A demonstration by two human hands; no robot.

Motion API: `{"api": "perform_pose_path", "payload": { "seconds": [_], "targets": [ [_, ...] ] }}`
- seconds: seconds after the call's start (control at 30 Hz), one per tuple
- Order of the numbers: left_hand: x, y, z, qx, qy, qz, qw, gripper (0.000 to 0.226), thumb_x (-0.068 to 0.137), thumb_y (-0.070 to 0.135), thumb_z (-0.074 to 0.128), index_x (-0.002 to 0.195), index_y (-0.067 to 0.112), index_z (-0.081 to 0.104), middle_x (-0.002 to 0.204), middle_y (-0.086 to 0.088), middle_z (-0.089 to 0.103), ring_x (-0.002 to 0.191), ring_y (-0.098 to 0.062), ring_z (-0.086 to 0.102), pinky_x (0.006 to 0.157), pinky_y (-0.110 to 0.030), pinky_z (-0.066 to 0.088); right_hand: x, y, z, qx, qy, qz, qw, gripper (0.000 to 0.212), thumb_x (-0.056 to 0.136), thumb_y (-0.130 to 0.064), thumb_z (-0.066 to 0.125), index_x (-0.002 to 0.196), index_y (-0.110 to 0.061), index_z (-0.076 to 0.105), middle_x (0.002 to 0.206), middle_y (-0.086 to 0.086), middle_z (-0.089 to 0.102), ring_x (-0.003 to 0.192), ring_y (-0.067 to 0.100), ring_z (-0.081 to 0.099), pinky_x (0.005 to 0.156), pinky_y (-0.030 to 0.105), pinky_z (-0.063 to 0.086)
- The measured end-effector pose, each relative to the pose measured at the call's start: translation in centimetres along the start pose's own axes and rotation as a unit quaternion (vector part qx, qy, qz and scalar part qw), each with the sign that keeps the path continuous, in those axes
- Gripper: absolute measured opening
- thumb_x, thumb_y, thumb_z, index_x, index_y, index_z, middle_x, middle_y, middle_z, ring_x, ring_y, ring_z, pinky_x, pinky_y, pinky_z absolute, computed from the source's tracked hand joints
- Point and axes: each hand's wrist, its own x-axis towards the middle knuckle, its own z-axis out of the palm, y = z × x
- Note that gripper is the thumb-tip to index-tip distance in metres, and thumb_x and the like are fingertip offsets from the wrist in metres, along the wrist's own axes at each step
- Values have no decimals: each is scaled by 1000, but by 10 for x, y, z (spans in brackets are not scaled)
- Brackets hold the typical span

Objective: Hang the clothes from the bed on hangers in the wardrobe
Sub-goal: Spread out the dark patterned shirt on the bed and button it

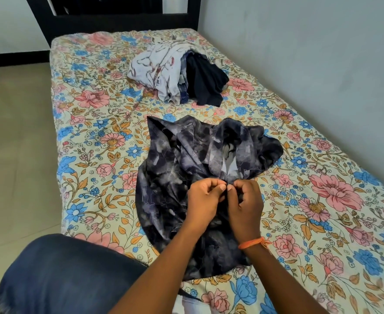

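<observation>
Dark printed shirt (pixel 186 177) lies spread on the bed (pixel 91 123), collar end away from the person, hem toward them. Landmark: the shirt.

Left hand (pixel 203 200) and right hand (pixel 245 200) sit together over the shirt's front, just below the collar opening. Fingers of both are curled in narrow, thumb tips almost touching, pinching the front edges of the cloth. It looks like button work; the button itself is too small to make out. An orange wrist thread (pixel 254 242) is on the right wrist.

Beyond the shirt's collar end: a pile of other clothes (pixel 177 73), pale and dark pieces heaped, well apart from the shirt. The bed's far end meets a dark frame (pixel 118 19). A knee in denim (pixel 68 273) is at the shirt's near left.

Judgement: the shirt is being readied for a hanger. Keep both front edges flat and aligned, work only the top button, and avoid bunching the collar. No hanger or wardrobe is in view; the pile remains to be hung.
</observation>
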Motion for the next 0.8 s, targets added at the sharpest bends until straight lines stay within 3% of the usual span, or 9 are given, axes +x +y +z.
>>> {"api": "perform_pose_path", "payload": {
  "seconds": [0.2, 0.4, 0.57, 0.7, 0.8],
  "targets": [
    [-3, -2, 5, -57, 10, -33, 998, 10, 94, 5, 62, 92, 6, 72, 92, -17, 74, 87, -20, 70, 77, -24, 58, -3, 2, -1, 31, 6, 18, 999, 4, 88, -9, 62, 88, -7, 65, 89, 2, 59, 85, -7, 53, 74, 6, 38],
    [-2, -2, 6, -65, 20, -42, 997, 11, 95, 7, 61, 96, 8, 72, 90, -13, 74, 81, -13, 68, 74, -21, 57, -6, 5, 0, 23, 4, 8, 1000, 4, 85, -3, 66, 84, -7, 65, 85, 3, 60, 83, -4, 53, 73, 6, 38],
    [0, -3, 7, -30, 38, -24, 999, 10, 92, 9, 66, 89, 13, 74, 86, -10, 75, 84, -20, 71, 81, -34, 59, -8, 2, 0, 55, 4, 13, 998, 3, 84, -5, 67, 82, -7, 67, 83, 0, 61, 82, -2, 56, 73, 8, 41],
    [0, -2, 6, 7, 41, 3, 999, 10, 91, 10, 67, 90, 15, 75, 84, -3, 76, 83, -15, 71, 81, -30, 59, -4, 1, -6, 145, -6, 88, 986, 17, 87, 4, 67, 81, -12, 71, 84, 2, 69, 80, 6, 64, 74, 14, 47],
    [-1, -3, 4, 21, 42, 16, 999, 11, 92, 9, 66, 92, 14, 75, 86, -1, 76, 82, -9, 71, 78, -22, 57, -1, 6, -9, 152, -27, 89, 984, 21, 84, 8, 68, 81, -12, 74, 83, 1, 72, 79, 9, 67, 74, 17, 50]
  ]
}}
